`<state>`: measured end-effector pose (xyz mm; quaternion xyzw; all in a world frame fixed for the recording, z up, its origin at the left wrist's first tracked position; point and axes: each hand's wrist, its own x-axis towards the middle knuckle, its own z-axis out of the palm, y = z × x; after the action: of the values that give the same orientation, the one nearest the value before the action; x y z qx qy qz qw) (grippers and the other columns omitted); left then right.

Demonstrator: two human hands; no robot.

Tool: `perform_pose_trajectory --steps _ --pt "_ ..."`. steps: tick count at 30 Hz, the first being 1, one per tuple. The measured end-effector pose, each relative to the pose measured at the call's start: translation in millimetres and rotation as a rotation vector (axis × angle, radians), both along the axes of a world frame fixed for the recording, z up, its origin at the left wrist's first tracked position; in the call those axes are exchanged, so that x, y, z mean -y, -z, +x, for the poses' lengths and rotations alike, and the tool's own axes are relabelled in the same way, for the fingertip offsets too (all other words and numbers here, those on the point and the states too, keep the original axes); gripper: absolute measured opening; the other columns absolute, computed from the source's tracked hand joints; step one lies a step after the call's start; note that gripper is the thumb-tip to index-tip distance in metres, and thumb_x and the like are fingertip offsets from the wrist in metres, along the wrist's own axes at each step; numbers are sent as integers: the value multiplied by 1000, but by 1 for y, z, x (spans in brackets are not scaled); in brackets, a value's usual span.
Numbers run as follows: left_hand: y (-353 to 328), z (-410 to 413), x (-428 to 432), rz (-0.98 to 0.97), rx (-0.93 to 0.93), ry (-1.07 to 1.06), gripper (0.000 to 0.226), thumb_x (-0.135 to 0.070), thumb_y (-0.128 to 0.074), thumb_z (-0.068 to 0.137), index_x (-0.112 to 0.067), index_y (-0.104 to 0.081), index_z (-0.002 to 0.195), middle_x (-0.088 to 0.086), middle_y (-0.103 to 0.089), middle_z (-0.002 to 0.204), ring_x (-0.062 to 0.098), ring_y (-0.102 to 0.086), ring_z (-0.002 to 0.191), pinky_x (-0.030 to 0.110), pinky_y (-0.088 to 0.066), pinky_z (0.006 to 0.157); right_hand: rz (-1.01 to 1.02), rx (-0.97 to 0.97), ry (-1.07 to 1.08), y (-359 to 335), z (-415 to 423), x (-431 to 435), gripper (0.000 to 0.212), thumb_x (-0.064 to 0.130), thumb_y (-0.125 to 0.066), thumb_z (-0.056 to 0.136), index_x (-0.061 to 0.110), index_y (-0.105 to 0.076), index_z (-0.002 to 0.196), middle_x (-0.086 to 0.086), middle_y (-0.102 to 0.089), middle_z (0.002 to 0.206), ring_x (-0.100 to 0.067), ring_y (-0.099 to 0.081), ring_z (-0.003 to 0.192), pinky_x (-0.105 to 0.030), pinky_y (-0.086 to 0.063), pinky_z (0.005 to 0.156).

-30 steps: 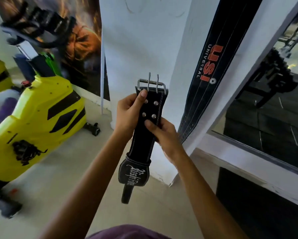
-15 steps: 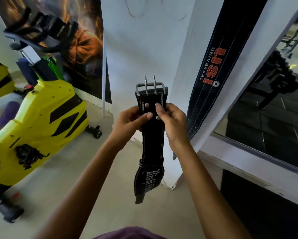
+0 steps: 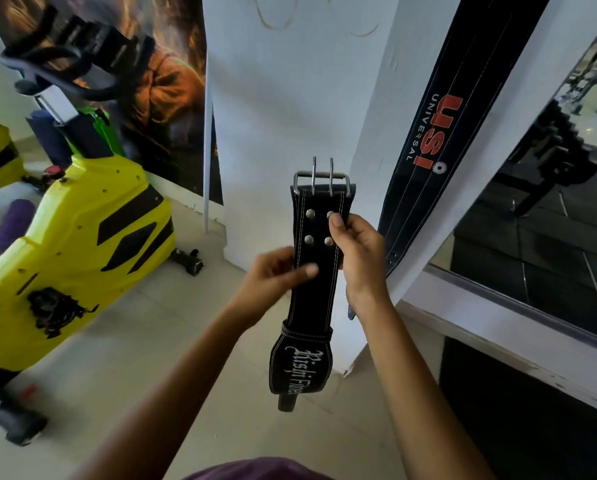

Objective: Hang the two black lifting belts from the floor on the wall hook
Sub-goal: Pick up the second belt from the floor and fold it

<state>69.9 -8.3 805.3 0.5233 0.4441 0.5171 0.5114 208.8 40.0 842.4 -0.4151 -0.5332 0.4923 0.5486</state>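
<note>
Your right hand (image 3: 356, 251) has climbed toward the buckle (image 3: 321, 183) while your left hand (image 3: 273, 278) slid lower, both pinching the black lifting belt (image 3: 312, 271), ready for hooking.

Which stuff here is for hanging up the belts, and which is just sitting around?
For the job:
held belt
left hand
right hand
USI belt, already hanging on the wall

Just around:
yellow bike
poster
mirror
purple roller

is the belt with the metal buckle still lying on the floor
No, both the left hand and the right hand hold the black belt up in the air, its metal buckle at the top.
</note>
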Motion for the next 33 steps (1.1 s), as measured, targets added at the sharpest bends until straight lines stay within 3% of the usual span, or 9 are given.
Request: perform_pose_trajectory --steps 3,6,11,15,18,22,24,29,33 --pt "-36 -2 -20 -23 191 -209 30 -14 -62 89 7 -58 111 31 -63 107 36 -65 97 44 -54 88 -35 19 -20 15 -2 10 13 21 -61 95 15 -70 89 10 -64 65 -3 -58 61 -14 -43 53" --pt "-48 -2 -32 -77 233 -206 24 -19 -60 92 3 -60 102 24 -61 100 32 -62 92 44 -50 88 -22 40 -5 24 -4 16 13 20 -60 95 10 -68 91 8 -63 67 -4 -56 60 -14 -40 52" --pt "-9 -1 -20 -84 18 -9 37 -10 -71 80 9 -60 109 30 -66 104 33 -66 94 45 -53 89 2 21 87 12 5 12 21 19 -61 95 18 -63 75 14 -60 58 -1 -53 57 -14 -38 50" --pt "56 8 2 -117 -322 84 26 -11 -78 74 -20 -71 98 1 -75 95 17 -71 92 39 -55 87 46 -13 137 -3 19 6 21 16 -60 95 15 -63 75 19 -57 52 4 -50 53 -8 -37 48" --pt "74 18 11 -134 -279 28 25 -5 -77 74 -22 -72 92 -5 -75 84 8 -70 83 29 -50 81 27 -35 135 -1 21 8 16 17 -60 95 12 -68 82 14 -63 66 4 -55 61 -11 -44 56" --pt "49 25 3 -27 -152 -47 22 -5 -77 74 -6 -70 95 9 -74 87 15 -70 78 28 -55 73 -7 -48 149 8 18 13 11 13 -62 94 6 -66 100 4 -70 82 0 -64 71 -17 -51 67" --pt "27 29 -2 45 -111 -151 26 -4 -75 76 -3 -64 100 5 -68 79 10 -64 70 23 -52 67 -2 -58 163 8 19 13 21 9 -63 92 13 -58 112 6 -72 84 0 -67 76 -22 -53 71" --pt "-27 20 -19 144 110 -193 65 -5 -70 82 -19 -37 136 17 -66 89 28 -68 81 42 -60 76 28 24 43 9 27 17 56 8 -62 93 31 -41 140 -2 -75 88 -10 -72 86 -27 -57 73" --pt "-37 18 -30 141 54 -113 54 -11 -72 81 -17 -51 130 37 -58 106 46 -64 99 57 -57 75 5 48 -23 0 37 13 61 8 -57 96 40 -36 143 3 -76 100 -8 -70 96 -29 -55 77"
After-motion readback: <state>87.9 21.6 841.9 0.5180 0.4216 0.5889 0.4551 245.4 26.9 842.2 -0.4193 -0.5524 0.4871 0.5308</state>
